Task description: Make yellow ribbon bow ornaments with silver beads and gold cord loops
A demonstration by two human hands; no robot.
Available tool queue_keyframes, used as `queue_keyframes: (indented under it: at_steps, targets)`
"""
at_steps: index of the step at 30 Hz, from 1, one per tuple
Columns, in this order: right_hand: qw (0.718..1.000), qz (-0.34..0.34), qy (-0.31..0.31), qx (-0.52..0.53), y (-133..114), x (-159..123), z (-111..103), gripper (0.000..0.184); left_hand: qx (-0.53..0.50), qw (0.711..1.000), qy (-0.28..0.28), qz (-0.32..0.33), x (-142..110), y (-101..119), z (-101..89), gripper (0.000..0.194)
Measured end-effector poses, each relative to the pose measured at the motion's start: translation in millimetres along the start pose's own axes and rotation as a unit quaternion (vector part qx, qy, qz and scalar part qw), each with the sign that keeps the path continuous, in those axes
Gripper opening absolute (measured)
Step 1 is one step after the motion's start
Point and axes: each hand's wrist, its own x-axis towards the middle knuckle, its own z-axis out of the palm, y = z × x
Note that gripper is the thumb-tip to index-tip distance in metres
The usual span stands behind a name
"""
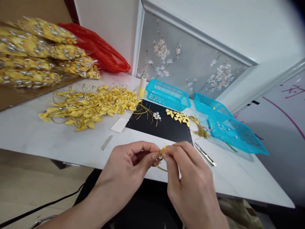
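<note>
My left hand (127,168) and my right hand (190,175) meet above the table's front edge, both with fingers pinched. Between their fingertips is a small artificial flower (160,156) with a silvery bead and a bit of yellow, mostly hidden by the fingers. Its thin yellow-green stem (162,168) sticks out below. Just beyond, a black mat (152,127) bears loose stems (144,111), a little cluster of silvery beads (156,116) and several yellow petal pieces (178,117). Tweezers (206,155) lie to the right of my right hand.
Finished-looking yellow flowers (95,105) are heaped at left, near bagged bunches (35,54) and a red plastic bag (100,51). A thread spool (142,87) and blue baskets (166,95) stand along the back. A tied stem bundle (200,128) lies right of the mat.
</note>
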Motion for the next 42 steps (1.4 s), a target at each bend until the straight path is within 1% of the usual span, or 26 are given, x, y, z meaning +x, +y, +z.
queue_keyframes:
  at_steps: [4,8,11,14,17,18,19,21,23,24,25,26,27,28,30,32,34,35,36,40,42]
  targets:
    - [0.999,0.025,-0.003,0.033,0,1,-3,0.017,-0.03,0.999,-0.003,-0.022,3,4,-1.0,0.006]
    - [0.997,0.019,0.042,0.055,-3,-1,-13,0.016,-0.031,0.999,-0.001,-0.042,5,4,-1.0,0.006]
    - [0.996,0.009,0.068,0.06,-8,-6,-20,0.022,-0.029,0.998,0.006,-0.058,5,3,-0.9,0.007]
    - [0.995,0.04,0.074,0.05,-11,-12,-25,0.028,-0.026,0.997,0.018,-0.068,5,3,-0.7,0.008]
    - [0.996,0.051,0.056,0.039,-8,-13,-29,0.023,-0.024,0.997,0.025,-0.067,5,4,-0.1,0.007]
    - [0.996,0.049,0.058,0.044,-6,-11,-30,0.02,-0.022,0.997,0.025,-0.067,5,3,0.0,0.006]
    - [0.994,0.059,0.074,0.055,-5,-9,-31,0.017,-0.02,0.997,0.026,-0.068,5,3,0.1,0.006]
    - [0.978,0.091,0.144,0.121,-3,-4,-33,0.013,-0.016,0.997,0.029,-0.068,4,2,-0.1,0.006]
    - [0.944,0.117,0.194,0.239,-4,1,-34,0.015,-0.012,0.997,0.035,-0.067,4,1,-0.6,0.005]
    - [0.925,0.121,0.201,0.298,-5,3,-36,0.017,-0.011,0.997,0.037,-0.066,4,0,-0.9,0.005]
    - [0.912,0.116,0.187,0.347,-6,5,-37,0.02,-0.009,0.997,0.041,-0.067,5,-1,-1.0,0.005]
    - [0.904,0.104,0.163,0.381,-7,6,-38,0.023,-0.009,0.997,0.042,-0.068,5,-2,-1.1,0.004]
    - [0.902,0.098,0.148,0.393,-8,6,-39,0.025,-0.012,0.997,0.042,-0.07,5,-2,-1.1,0.004]
    - [0.907,0.089,0.143,0.387,-9,6,-39,0.027,-0.015,0.996,0.042,-0.071,5,-2,-1.1,0.004]
    - [0.932,0.081,0.147,0.321,-11,3,-36,0.026,-0.025,0.996,0.038,-0.074,5,-1,-0.9,0.005]
    - [0.969,0.06,0.112,0.211,-10,-2,-29,0.021,-0.035,0.996,0.033,-0.079,4,1,-1.2,0.007]
    - [0.991,0.022,0.048,0.119,-7,-9,-20,0.019,-0.043,0.995,0.026,-0.081,3,2,-1.9,0.01]
    - [0.995,0.006,0.032,0.092,-5,-12,-16,0.019,-0.049,0.995,0.025,-0.084,3,2,-2.4,0.011]
    - [0.997,-0.004,0.032,0.07,-4,-15,-13,0.02,-0.056,0.994,0.024,-0.088,3,2,-2.8,0.012]
    - [0.998,-0.008,0.065,-0.002,-2,-22,-6,0.015,-0.101,0.987,0.022,-0.119,2,2,-3.5,0.014]
    - [0.997,0.003,0.07,-0.014,-3,-22,-5,0.014,-0.124,0.983,0.014,-0.132,3,2,-3.5,0.015]
